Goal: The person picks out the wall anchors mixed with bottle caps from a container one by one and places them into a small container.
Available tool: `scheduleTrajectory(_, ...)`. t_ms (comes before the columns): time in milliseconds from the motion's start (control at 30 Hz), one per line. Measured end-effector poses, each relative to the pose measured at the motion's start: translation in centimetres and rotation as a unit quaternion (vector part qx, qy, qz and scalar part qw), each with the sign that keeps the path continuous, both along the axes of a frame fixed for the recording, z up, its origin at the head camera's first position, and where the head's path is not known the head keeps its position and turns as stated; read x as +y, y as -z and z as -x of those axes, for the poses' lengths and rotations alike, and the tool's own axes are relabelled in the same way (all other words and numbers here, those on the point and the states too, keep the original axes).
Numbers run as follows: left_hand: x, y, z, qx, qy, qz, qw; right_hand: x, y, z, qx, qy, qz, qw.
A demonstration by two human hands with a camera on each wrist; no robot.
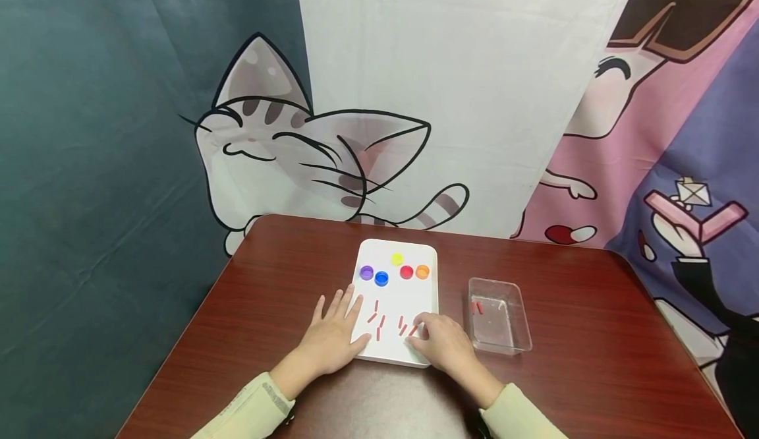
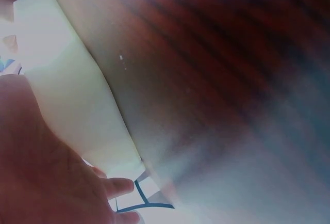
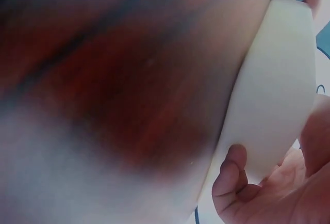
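Observation:
A white tray (image 1: 388, 353) lies on the table, with several short red sticks (image 1: 378, 334) in two loose groups on its near half. My left hand (image 1: 332, 340) rests with spread, straight fingers over the tray's left edge, beside the left group. At the lower right of the tray, my right hand (image 1: 445, 341) pinches a red stick (image 1: 413, 329) between thumb and forefinger, next to the right group. The right wrist view shows curled fingers (image 3: 234, 177) beside the tray's side; the stick is hidden there.
Small round pieces sit on the tray's far half: purple (image 1: 367, 272), blue (image 1: 381, 279), yellow (image 1: 397, 259), red (image 1: 406, 272) and orange (image 1: 422, 271). Right of the tray stands a clear plastic box (image 1: 498, 341) holding a few red sticks. A cartoon-printed cloth (image 1: 474, 63) hangs behind the table.

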State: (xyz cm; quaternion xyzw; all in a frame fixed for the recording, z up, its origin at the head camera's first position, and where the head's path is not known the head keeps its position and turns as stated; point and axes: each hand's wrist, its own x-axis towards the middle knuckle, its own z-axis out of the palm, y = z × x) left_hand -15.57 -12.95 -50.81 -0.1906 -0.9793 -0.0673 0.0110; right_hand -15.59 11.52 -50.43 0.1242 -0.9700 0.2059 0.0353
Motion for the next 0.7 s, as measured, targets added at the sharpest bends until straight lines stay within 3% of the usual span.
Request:
scheduleTrajectory(200,-0.02,0.09,0.04,0.0,0.001,0.001,1.0,-0.21,0.0,0.25,-0.021,0.016,-0.016,1.0)
scheduleTrajectory(700,0.03,-0.02,-0.03,0.001,0.0,0.009,1.0,-0.48,0.23,0.55,-0.009,0.034,-0.048,0.998)
